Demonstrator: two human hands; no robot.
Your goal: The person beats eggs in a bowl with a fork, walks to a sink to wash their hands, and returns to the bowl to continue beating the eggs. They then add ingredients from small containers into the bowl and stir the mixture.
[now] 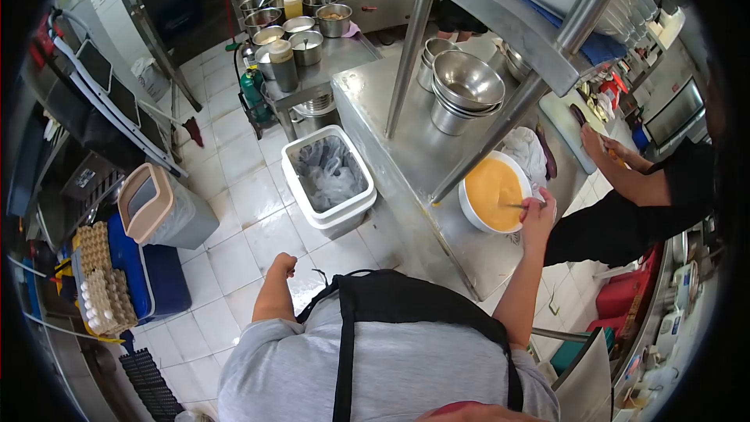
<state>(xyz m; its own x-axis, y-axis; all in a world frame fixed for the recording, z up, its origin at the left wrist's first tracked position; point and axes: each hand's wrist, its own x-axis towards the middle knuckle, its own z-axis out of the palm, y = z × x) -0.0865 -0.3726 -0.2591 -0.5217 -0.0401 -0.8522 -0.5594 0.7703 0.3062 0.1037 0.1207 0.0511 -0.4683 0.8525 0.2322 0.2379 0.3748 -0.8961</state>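
Observation:
My right hand (537, 215) is closed around a thin utensil (513, 205), whose other end dips into an orange-yellow liquid (488, 187); its exact kind does not show. The liquid fills much of a white bowl (466, 207) on the steel table (461, 254). Away from the table, over the floor, my left hand (286, 264) hangs with its fingers curled and nothing visible in them. Just behind the bowl lies a crumpled white plastic bag (522, 154), with a long dark purple eggplant (545, 152) beside it.
A lined white bin (332, 215) stands left of the table. Steel bowls (467, 82) are stacked behind a slanting shelf post (492, 137). At right, a co-worker (633, 187) works over a cutting board (566, 129). Egg trays (101, 289) sit on a blue cooler (160, 281).

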